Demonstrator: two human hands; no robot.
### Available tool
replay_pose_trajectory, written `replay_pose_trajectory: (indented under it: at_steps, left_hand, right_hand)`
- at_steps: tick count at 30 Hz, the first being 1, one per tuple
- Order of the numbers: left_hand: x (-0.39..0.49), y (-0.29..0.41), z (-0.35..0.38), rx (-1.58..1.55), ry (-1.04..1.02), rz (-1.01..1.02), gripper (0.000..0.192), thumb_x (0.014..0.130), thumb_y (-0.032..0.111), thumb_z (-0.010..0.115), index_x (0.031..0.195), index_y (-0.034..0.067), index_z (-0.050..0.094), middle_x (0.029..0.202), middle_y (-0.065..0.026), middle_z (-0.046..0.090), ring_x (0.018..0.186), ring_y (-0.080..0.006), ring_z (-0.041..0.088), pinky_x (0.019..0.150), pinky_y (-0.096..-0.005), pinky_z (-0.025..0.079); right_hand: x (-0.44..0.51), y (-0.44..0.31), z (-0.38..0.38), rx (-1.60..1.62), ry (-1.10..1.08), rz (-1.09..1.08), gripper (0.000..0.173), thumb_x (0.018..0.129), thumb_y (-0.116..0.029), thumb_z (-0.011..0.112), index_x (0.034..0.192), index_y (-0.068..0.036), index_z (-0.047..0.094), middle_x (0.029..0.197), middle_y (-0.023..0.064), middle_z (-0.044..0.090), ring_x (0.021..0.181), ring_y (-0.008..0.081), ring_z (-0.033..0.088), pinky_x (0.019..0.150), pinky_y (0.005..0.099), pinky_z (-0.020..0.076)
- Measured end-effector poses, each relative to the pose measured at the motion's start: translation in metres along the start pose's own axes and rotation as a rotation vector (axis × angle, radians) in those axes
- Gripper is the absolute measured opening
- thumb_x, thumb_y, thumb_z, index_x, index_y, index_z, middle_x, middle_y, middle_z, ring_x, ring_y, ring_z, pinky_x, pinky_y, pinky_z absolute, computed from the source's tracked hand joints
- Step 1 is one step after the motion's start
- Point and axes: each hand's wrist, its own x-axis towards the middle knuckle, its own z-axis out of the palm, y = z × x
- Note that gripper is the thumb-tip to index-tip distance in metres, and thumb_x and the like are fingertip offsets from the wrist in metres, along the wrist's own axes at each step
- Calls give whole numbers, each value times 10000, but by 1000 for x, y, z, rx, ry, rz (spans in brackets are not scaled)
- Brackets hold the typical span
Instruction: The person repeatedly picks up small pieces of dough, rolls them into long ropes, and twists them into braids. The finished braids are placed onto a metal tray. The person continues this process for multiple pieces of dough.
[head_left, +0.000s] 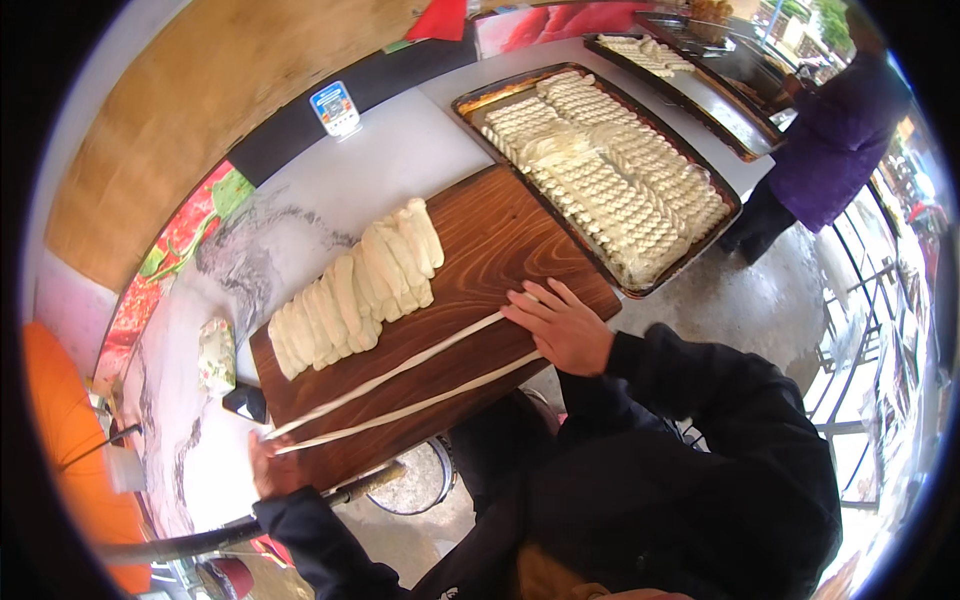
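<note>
Two long, thin strands of pale dough (405, 365) stretch across a dark wooden board (487, 225), roughly side by side with a gap between them. Over their right ends lies my right hand (561, 328), flat with its fingers spread, so the ends there are partly hidden. My left hand (276, 469) is at the other ends, by the board's left edge; glare and its angle hide how the fingers meet the dough. Behind the strands, a row of thick, overlapping dough strips (356, 289) rests on the board.
A large baking tray (469, 112) of twisted dough adjoins the board. Beyond it are a second tray (720, 124) and a person in purple (832, 142). The marble-patterned counter (300, 187) bears a card stand (335, 109), a floral packet (217, 354) and a phone (246, 403).
</note>
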Motion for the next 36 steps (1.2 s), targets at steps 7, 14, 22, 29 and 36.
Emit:
replay_pose_trajectory:
  at_steps: [7, 14, 22, 29, 36]
  left_hand:
    - [-3, -45, -20, 1540, -435, 839, 177, 773, 113, 772, 810, 24, 623, 885, -154, 587, 767, -280, 561, 710, -387, 446]
    - [-36, -41, 27, 419, -523, 103, 160, 998, 147, 507, 956, 15, 587, 750, -76, 569, 689, -185, 547, 726, -341, 481]
    - [-31, -50, 21, 963, -639, 583, 258, 956, 283, 595, 964, 33, 658, 958, -122, 592, 830, -213, 580, 802, -330, 472]
    - [-34, -38, 23, 579, -513, -23, 209, 963, 185, 606, 1098, 30, 640, 844, -87, 554, 745, -178, 552, 736, -330, 493]
    - [-33, -44, 39, 484, -514, 279, 311, 990, 293, 547, 821, 35, 585, 914, -129, 606, 790, -218, 580, 782, -343, 478]
  right_hand:
    - [16, 17, 16, 53, 254, -50, 409, 932, -273, 580, 1265, -36, 552, 1394, 215, 481, 1321, 394, 414, 1093, 516, 318]
    - [7, 27, 11, 178, -58, 95, 291, 890, -283, 633, 1025, -27, 600, 1150, 155, 593, 1102, 354, 547, 957, 420, 434]
    - [5, 30, 16, 342, 106, -261, 257, 896, -248, 637, 1040, -42, 585, 1234, 216, 573, 1209, 394, 504, 1026, 449, 400]
    - [21, 22, 2, 347, 256, -57, 187, 898, -228, 639, 905, -53, 574, 1242, 201, 590, 1205, 394, 511, 1032, 462, 393]
    - [2, 41, 20, 269, -61, -136, 239, 890, -247, 629, 1005, -39, 602, 1193, 149, 597, 1150, 369, 540, 979, 451, 428]
